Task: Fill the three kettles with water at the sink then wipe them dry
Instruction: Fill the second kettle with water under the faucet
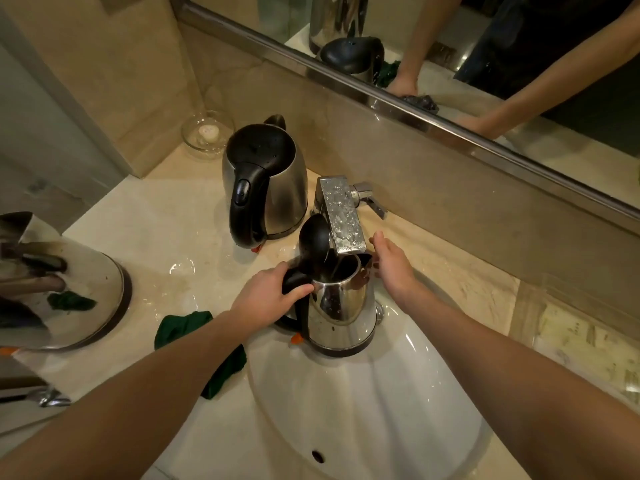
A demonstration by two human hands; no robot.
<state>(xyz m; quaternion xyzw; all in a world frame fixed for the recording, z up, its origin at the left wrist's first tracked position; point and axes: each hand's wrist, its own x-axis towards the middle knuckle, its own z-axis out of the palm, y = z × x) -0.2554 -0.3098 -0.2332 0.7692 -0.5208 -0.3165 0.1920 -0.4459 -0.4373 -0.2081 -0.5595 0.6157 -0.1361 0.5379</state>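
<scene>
Over the sink (363, 403), under the tap (341, 216), I hold the kettle (341, 306), lid up. My left hand (266, 299) grips its handle; my right hand (393, 268) rests open by the spout. I should keep it level under the stream and stop before overflow.

steel kettle (341, 306) | lid open | upright under tap, over sink (381, 427)

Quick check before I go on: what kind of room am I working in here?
Most likely a bathroom, perhaps a hotel's: a white oval basin set into a marble counter, a wall mirror right above, and a glass soap dish in the corner.
</scene>
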